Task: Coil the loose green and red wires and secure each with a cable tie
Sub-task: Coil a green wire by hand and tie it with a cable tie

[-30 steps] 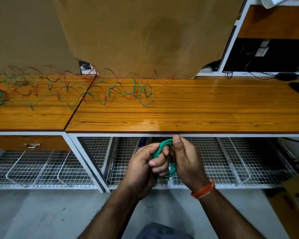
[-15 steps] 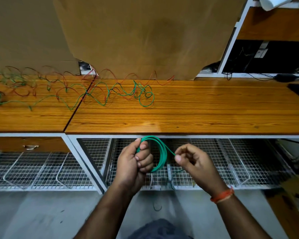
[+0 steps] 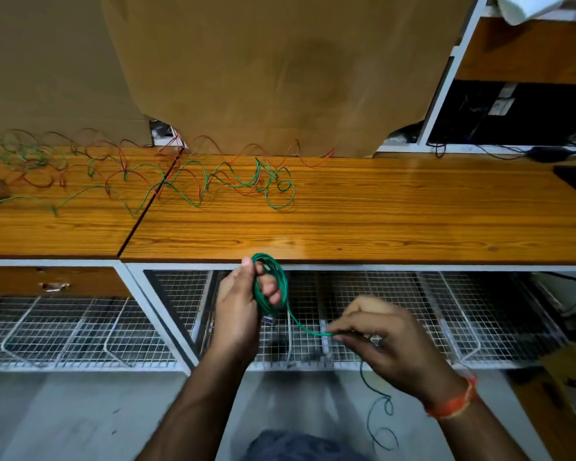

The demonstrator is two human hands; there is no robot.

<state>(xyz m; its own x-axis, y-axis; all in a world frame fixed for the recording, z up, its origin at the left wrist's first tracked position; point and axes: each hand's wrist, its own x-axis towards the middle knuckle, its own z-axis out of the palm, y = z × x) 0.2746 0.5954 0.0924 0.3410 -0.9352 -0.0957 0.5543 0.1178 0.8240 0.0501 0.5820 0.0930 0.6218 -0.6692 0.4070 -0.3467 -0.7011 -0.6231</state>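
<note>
While the loose tail of green wire (image 3: pixel 378 424) dangles toward the floor below it, the right hand (image 3: pixel 388 341) pinches the strand, pulled out sideways from the green coil (image 3: pixel 269 283). The left hand (image 3: pixel 241 307), curled through that coil, holds it upright just below the bench edge (image 3: pixel 346 261). The taut strand slants from the coil's lower side toward the right hand. Beyond the coil, tangled green and red wires (image 3: pixel 193 179) sprawl across the benchtop.

1. A glossy wooden benchtop (image 3: pixel 379 224) spans the view.
2. White wire-mesh racks (image 3: pixel 396 314) sit beneath it.
3. Brown cardboard sheets (image 3: pixel 263 71) lean behind the bench.
4. A white-framed shelf (image 3: pixel 446 81) with black cables (image 3: pixel 499 154) stands at right.
</note>
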